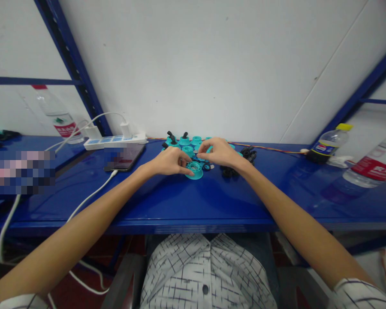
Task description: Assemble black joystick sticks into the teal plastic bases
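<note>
On the blue table a teal, round, cup-like plastic part (196, 173) rests with its hollow side up. My left hand (171, 162) grips its left rim between thumb and fingers. Just above and right of it, my right hand (221, 152) has thumb and fingertips drawn together in a pinch. Whatever those fingertips hold, if anything, is too small to tell. Several similar teal parts (197, 140) stand behind the hands, a few with black pieces (185, 134) sticking up. Small dark rings (206, 167) lie beside the gripped part, partly covered by my right hand.
Black coiled pieces (248, 154) lie right of my right hand. A phone (128, 158) and a white power strip (116, 140) with cables are at left. A Pepsi bottle (328, 145) and a large water bottle (371, 165) stand right, another bottle (61, 118) far left.
</note>
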